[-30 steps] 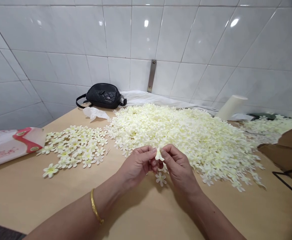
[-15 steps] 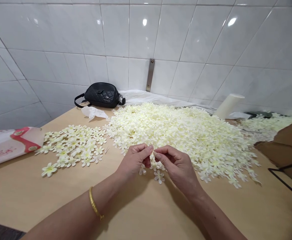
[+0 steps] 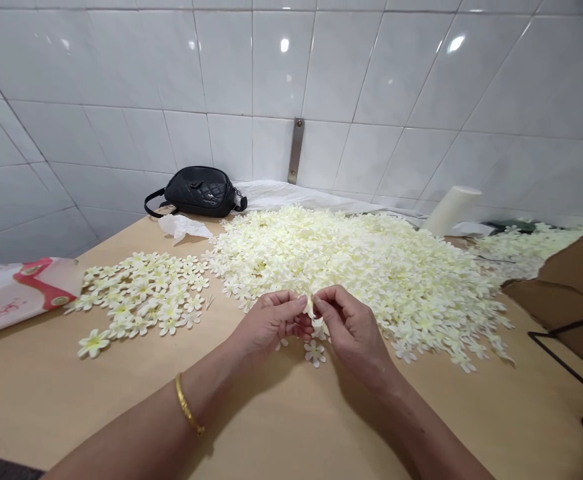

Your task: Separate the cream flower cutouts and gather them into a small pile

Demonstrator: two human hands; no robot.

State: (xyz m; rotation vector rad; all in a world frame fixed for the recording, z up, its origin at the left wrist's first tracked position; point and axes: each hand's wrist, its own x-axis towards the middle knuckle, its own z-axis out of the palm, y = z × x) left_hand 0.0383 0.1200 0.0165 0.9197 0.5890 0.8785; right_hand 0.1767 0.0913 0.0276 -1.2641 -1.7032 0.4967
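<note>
My left hand (image 3: pixel 276 321) and my right hand (image 3: pixel 354 328) meet just in front of a large heap of pale yellow-white artificial flowers (image 3: pixel 331 247). Between my pinched fingertips is a small flower (image 3: pixel 310 308), its petals partly hidden by the fingers; both hands are closed on it. Below the fingertips a loose flower (image 3: pixel 315 353) lies on the table (image 3: pixel 271 427). A flatter group of flowers (image 3: pixel 144 293) is spread out to the left, with one flower (image 3: pixel 92 343) apart at its near edge. A few thin pale stems (image 3: pixel 209 302) lie beside that group.
A black quilted bag (image 3: pixel 198 191) and a crumpled white tissue (image 3: pixel 185 227) sit at the back left. A printed plastic bag (image 3: pixel 21 297) lies at the left edge. At the right are a white roll (image 3: pixel 451 211), brown cardboard (image 3: pixel 566 287) and more flowers. A tiled wall stands behind.
My right fingertips have shifted slightly away from the left ones, and more of the small flower shows between them. The whole view has shifted a little.
</note>
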